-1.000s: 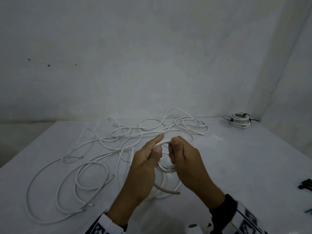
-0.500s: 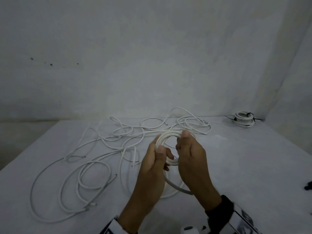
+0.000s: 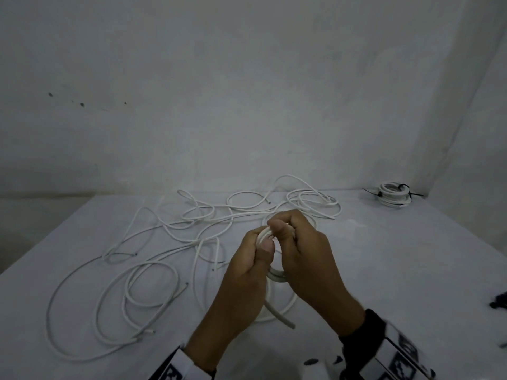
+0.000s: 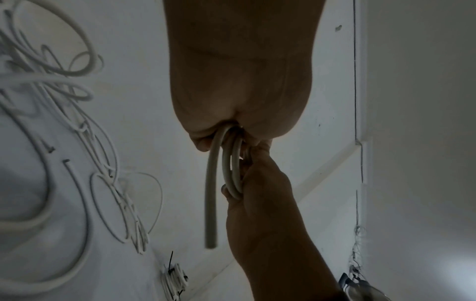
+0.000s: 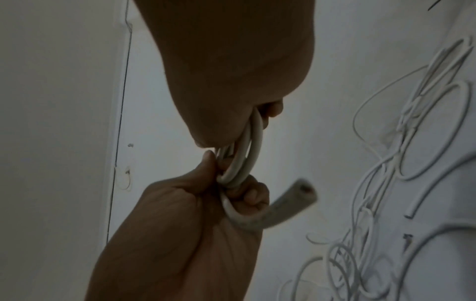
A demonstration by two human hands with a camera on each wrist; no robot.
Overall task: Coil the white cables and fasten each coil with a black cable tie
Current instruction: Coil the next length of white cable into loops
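Two hands work one small coil [image 3: 275, 275] above the near middle of the table [image 3: 411, 270]. Left hand [image 3: 247, 272] grips one side of the coil, thumb pressed on the turns; right hand [image 3: 304, 259] has fingers curled round the other side. Short free cable end [image 3: 279, 318] sticks out below, toward the near edge; the left wrist view shows it hanging straight under the left hand's grip.

To do this step well, as I judge it: keep the left thumb clamped so the turns stay stacked, feed each new loop with the right hand at the same size, and lay turns side by side, not crossed. Draw slack slowly, since it likely runs into the tangle.

Loose white cables [image 3: 153, 270] sprawl over the left and middle of the table, several cut ends showing, still uncoiled. Dark items at the right edge [image 3: 499, 304] may be cable ties; too blurred to tell. Finished coil [image 3: 392, 194] with black tie sits at the far right corner.
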